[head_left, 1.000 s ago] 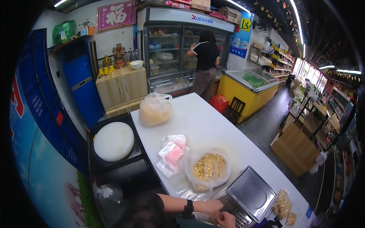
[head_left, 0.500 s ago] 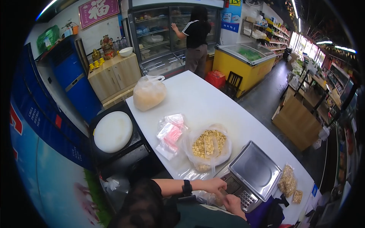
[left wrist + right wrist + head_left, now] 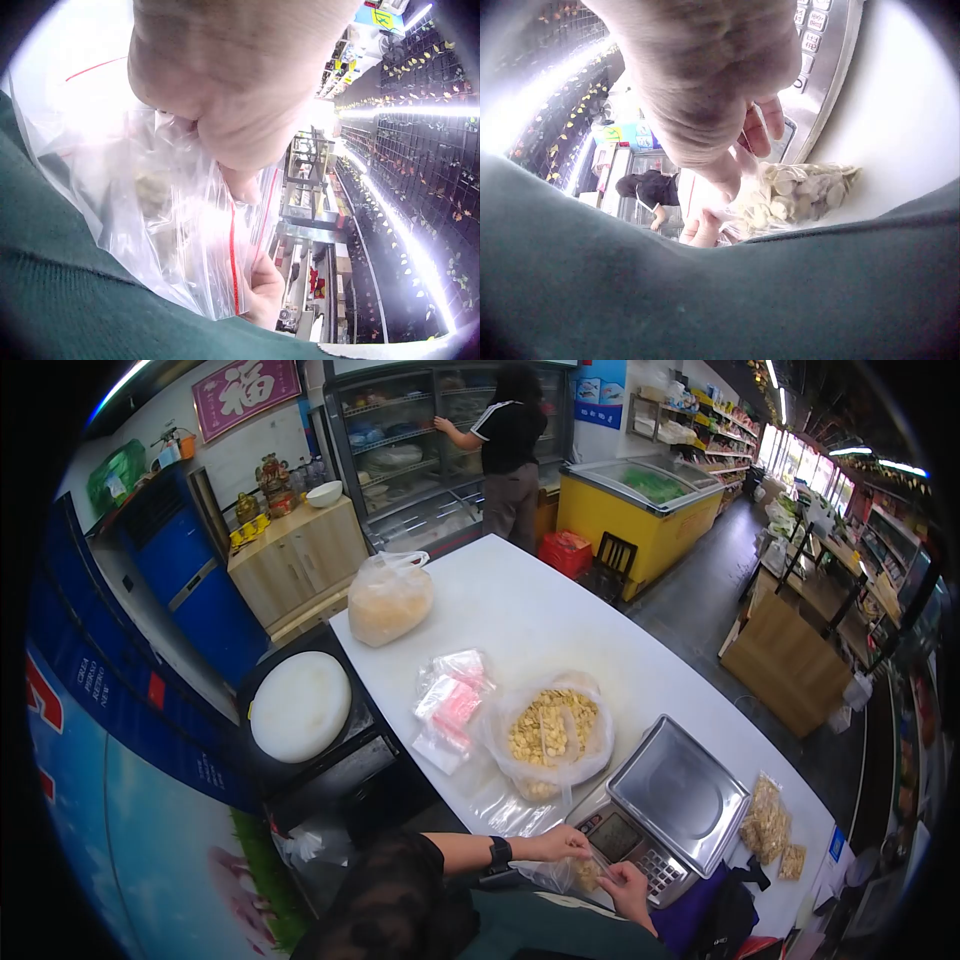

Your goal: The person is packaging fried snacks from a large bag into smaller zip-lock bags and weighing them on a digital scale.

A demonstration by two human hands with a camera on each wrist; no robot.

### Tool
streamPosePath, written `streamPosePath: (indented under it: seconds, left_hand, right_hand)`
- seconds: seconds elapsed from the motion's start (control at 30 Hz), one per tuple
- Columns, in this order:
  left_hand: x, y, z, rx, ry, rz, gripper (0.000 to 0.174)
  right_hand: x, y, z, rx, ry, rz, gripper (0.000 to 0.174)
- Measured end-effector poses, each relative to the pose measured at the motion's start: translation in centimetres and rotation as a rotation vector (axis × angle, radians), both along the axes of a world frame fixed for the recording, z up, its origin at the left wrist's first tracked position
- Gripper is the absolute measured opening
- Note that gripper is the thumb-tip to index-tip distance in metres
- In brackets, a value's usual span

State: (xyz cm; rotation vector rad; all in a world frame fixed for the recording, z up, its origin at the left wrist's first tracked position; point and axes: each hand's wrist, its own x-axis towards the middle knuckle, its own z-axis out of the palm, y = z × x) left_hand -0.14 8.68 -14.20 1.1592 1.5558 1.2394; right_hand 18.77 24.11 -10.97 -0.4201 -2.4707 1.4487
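Close to the body, my left hand (image 3: 562,843) and right hand (image 3: 630,892) hold a clear zip-lock bag (image 3: 172,225) between them. A red line runs along the bag's seal in the left wrist view. My left hand pinches the bag near its top edge, and the right thumb (image 3: 264,294) and fingers grip the other end of that edge. Pale dried slices (image 3: 802,191) fill the lower part of the bag in the right wrist view. Just beyond the hands stands a digital scale (image 3: 680,785) with a bare metal pan.
A large open plastic bag of slices (image 3: 552,730) sits left of the scale, beside flat zip-lock bags (image 3: 452,710). Filled bags (image 3: 765,820) lie at the right. A tied bag (image 3: 390,600) stands at the table's far end. Someone (image 3: 512,450) stands at the fridge.
The head view has tilted down, so the table sits higher in it. My hands have moved slightly apart at the bag's edge. The person at the fridge has shifted an arm on the door.
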Motion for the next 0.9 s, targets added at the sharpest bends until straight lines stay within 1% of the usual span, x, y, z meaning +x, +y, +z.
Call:
streamPosePath:
  seconds: [0.03, 0.1, 0.13, 0.17, 0.23, 0.37, 0.47, 0.57, 0.63, 0.7, 0.8, 0.83, 0.87, 0.9]
  left_hand:
    - [0.3, 0.0, -0.2, 0.001, 0.002, 0.004, 0.02]
    - [0.2, 0.1, -0.6, 0.003, -0.029, 0.01, 0.02]
    - [0.2, 0.2, -0.8, 0.058, -0.081, 0.044, 0.023]
    - [-0.5, 0.2, -0.9, 0.059, -0.059, 0.047, 0.023]
    - [-0.2, 0.1, -0.9, 0.004, -0.008, 0.067, 0.024]
    - [-0.1, 0.1, -1.6, 0.003, -0.054, 0.077, 0.025]
    - [-0.1, 0.1, -1.6, -0.035, -0.071, 0.081, 0.026]
    - [-0.1, 0.2, -1.9, -0.042, -0.063, 0.084, 0.026]
    - [0.2, 0.2, -1.8, -0.049, -0.046, 0.079, 0.026]
    - [-0.1, 0.2, -1.5, -0.054, -0.021, 0.08, 0.026]
    - [-0.1, 0.0, -1.3, -0.044, -0.089, 0.104, 0.025]
    - [0.6, -0.2, -1.0, -0.061, -0.111, 0.082, 0.025]
    - [-0.4, -0.1, -0.3, -0.093, -0.118, 0.09, 0.024]
    - [-0.3, -0.2, 0.5, -0.138, -0.145, 0.077, 0.024]
  right_hand:
    - [0.6, -0.1, -0.3, 0.001, 0.002, 0.004, 0.019]
    - [0.8, -0.2, -0.6, -0.141, -0.132, -0.113, 0.018]
    - [0.6, -0.2, -0.5, -0.16, -0.127, -0.104, 0.016]
    - [-0.2, -0.1, -0.9, -0.16, -0.106, -0.099, 0.016]
    - [0.1, -0.4, -1.7, -0.292, -0.104, -0.162, 0.019]
    - [0.3, -0.2, -2.0, -0.286, -0.099, -0.149, 0.018]
    - [0.2, 0.0, -2.5, -0.28, -0.144, -0.155, 0.018]
    - [0.0, -0.1, -2.4, -0.322, -0.127, -0.155, 0.019]
    - [0.3, -0.1, -2.1, -0.292, -0.145, -0.14, 0.019]
    - [-0.1, -0.2, -1.8, -0.319, -0.14, -0.148, 0.017]
    - [-0.8, 0.1, -1.5, -0.381, -0.126, -0.168, 0.015]
    - [0.3, -0.3, -1.8, -0.423, -0.122, -0.195, 0.014]
    - [0.0, 0.0, -2.3, -0.347, -0.136, -0.203, 0.013]
    - [0.1, 0.0, -2.5, -0.394, -0.091, -0.202, 0.012]
